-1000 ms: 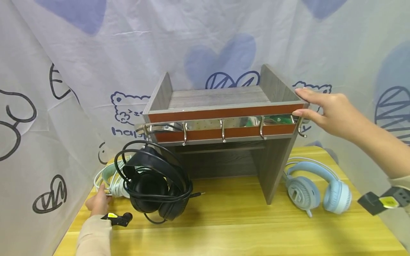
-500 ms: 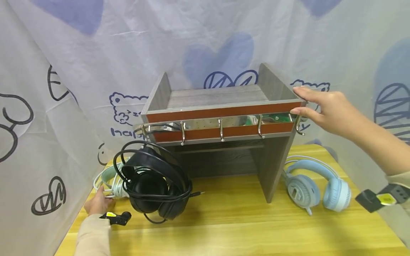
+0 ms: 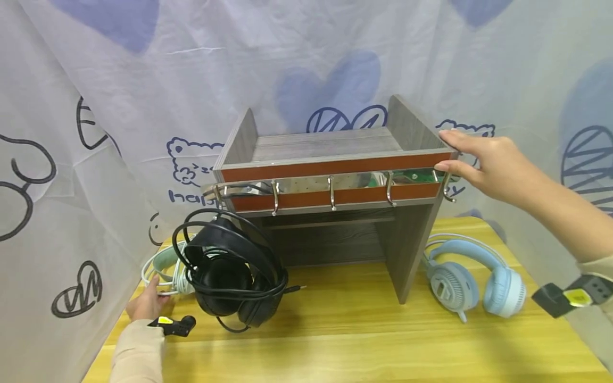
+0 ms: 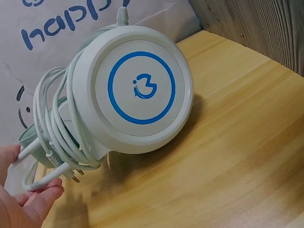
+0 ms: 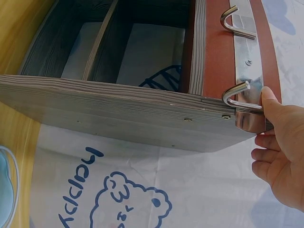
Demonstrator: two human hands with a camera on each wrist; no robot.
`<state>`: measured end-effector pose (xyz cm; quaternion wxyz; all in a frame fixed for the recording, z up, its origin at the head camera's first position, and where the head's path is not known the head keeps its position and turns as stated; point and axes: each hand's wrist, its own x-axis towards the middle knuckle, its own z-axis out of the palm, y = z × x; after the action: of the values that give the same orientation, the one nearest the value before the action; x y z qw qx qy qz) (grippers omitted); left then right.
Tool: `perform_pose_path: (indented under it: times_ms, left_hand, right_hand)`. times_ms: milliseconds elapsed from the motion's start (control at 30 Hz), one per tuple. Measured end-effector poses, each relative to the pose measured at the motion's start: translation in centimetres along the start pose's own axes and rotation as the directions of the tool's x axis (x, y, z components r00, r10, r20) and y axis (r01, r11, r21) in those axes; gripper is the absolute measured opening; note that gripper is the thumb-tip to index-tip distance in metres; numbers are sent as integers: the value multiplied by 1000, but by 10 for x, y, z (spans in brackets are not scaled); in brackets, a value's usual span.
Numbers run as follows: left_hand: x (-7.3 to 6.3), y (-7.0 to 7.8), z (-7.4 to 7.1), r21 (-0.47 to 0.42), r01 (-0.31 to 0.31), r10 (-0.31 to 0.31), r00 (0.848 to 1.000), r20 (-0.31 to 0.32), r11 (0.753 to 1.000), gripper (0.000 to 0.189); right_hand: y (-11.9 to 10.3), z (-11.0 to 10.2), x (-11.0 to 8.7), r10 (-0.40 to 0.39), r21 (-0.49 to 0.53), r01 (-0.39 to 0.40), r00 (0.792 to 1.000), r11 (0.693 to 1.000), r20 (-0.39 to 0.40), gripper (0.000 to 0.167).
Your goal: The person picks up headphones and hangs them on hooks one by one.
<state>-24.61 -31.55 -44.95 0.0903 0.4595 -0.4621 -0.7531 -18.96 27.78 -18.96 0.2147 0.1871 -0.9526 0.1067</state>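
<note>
Left wrist: hand (image 4: 23, 210) holds looped white cable (image 4: 56, 135) beside smooth, round earcup (image 4: 142, 90).

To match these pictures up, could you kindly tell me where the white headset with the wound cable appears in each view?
Head: lower left, where the white headset is partly hidden by the black headset.
Left wrist: upper left to centre, its round earcup seen face-on.
Right wrist: not in it.
Landmark: the grey rack, central in head, top right in left wrist, upper part of right wrist.
</note>
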Motion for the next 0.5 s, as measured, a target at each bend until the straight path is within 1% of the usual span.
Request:
perform_pose_path:
  times_ms: [33, 100, 200, 233, 333, 433, 467, 500]
  left_hand:
    - [3, -1, 0, 7, -2, 2, 1000, -9, 1000, 35]
    - [10, -1, 0, 50, -17, 17, 1000, -5, 999, 34]
    - [28, -4, -2, 84, -58, 55, 998, 37, 995, 35]
    - [37, -6, -4, 65, -93, 89, 994, 62, 994, 37]
    - [45, -7, -6, 45, -124, 119, 988, 102, 991, 37]
    - [36, -6, -7, 28, -116, 113, 989, 92, 993, 32]
    - [27, -3, -6, 67, -94, 88, 993, 80, 993, 28]
    - [21, -2, -7, 70, -83, 78, 994, 77, 994, 27]
  right_hand:
    - [0, 0, 0, 0, -1, 0, 1000, 1000, 1, 59]
    - [1, -1, 1, 8, -4, -7, 1000, 1000, 9, 59]
    - [1, -1, 1, 15, -10, -14, 1000, 1000, 13, 59]
    - [1, -1, 1, 13, -10, -13, 1000, 1000, 10, 59]
    - [2, -1, 1, 6, -13, -6, 1000, 1000, 0, 58]
    - [1, 0, 1, 1, -12, -1, 1000, 1000, -2, 58]
    - [1, 1, 1, 2, -12, -2, 1000, 1000, 1, 58]
    - [1, 1, 2, 1, -12, -1, 1000, 1000, 4, 58]
